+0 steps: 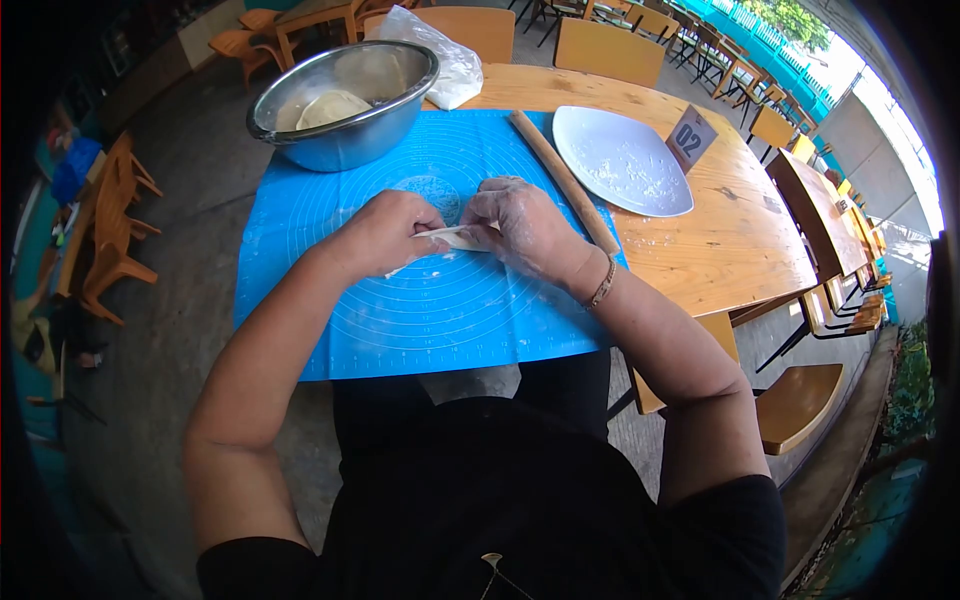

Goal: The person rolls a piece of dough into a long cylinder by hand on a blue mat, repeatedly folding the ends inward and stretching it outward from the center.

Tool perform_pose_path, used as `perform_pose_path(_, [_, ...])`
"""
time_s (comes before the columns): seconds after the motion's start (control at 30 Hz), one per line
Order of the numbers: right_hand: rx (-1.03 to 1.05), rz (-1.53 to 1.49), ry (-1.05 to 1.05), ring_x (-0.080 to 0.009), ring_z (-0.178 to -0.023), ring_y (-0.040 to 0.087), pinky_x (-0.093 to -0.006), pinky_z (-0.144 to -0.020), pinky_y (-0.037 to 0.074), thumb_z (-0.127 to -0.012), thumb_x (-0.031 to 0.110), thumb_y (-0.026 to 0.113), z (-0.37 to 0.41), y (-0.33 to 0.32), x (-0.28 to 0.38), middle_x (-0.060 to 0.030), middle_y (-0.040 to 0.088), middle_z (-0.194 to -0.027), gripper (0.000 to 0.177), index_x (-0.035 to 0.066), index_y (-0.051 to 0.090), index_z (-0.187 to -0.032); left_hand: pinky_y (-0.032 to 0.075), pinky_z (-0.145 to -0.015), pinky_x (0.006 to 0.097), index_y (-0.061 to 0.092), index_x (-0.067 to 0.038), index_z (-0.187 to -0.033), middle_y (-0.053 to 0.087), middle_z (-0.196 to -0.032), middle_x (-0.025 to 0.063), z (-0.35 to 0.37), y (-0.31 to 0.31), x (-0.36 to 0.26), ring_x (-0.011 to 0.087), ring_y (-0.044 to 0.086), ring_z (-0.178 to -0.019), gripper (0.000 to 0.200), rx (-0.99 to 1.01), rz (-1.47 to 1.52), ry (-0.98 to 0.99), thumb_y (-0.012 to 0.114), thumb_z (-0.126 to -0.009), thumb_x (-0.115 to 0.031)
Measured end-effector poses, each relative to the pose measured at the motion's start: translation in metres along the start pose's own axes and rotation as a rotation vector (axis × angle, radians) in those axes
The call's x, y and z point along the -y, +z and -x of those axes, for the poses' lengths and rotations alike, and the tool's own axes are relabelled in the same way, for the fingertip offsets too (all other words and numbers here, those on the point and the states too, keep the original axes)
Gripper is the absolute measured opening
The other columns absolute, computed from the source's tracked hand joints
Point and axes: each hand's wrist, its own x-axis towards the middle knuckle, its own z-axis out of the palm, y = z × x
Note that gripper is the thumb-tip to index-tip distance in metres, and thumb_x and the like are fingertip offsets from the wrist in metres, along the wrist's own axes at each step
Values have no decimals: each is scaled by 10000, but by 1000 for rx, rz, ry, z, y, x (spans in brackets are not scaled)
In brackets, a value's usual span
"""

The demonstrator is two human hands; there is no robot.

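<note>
A small folded piece of white dough (455,238) is pinched between both my hands over the blue silicone mat (420,310). My left hand (390,232) grips its left end with closed fingers. My right hand (520,225), dusted with flour, holds the right end. A wooden rolling pin (562,180) lies on the mat just right of my right hand.
A steel bowl (345,100) holding a lump of dough sits at the mat's far left corner, a clear plastic bag (440,55) behind it. A floured white plate (620,160) and a "02" table sign (690,138) rest on the wooden table (720,240). Wooden chairs stand around.
</note>
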Motion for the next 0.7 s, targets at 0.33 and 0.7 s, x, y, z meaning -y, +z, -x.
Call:
perform_pose_path(0.33, [-87,165,-178,-307,-859,618,-410,-764,531,-781,62,714,29,4,15,-103,590,-915,147,56,680,-924,523,-713,361,724,-4,-913,661,-880,122,11,13,5,251,642,-797,183,-252,-18,270,810,-790,-109])
perform_pose_path(0.7, [-21,270,-5,-304,-976,623,-402,-814,548,-834,119,644,24,9,22,-120,599,-1000,138,45,655,-949,502,-718,427,596,-16,-786,608,-836,133,25,22,4,340,612,-823,174,-463,-227,522,762,-743,14])
